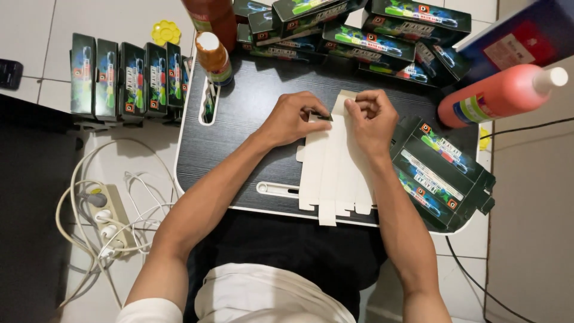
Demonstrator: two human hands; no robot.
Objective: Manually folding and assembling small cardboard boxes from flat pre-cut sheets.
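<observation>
Flat white carton blank (335, 173), unfolded, plain side up, on a black lap table (239, 125); its lower tabs overhang the near edge. Left hand (293, 118) and right hand (372, 119) both pinch the blank's top flap, fingertips close together. Flattened printed cartons (442, 176), dark with green graphics, just right of the blank. Heap of assembled boxes (359, 30) at far edge; row of upright boxes (125, 78) on the floor, left. Orange-red bottle (499, 96) lying right. Power strip (110, 218) with white cables, lower left.

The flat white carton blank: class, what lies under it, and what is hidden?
Under the flat white carton blank lies the black lap table. It covers the right end of the table's white slot. Both hands rest on top.
</observation>
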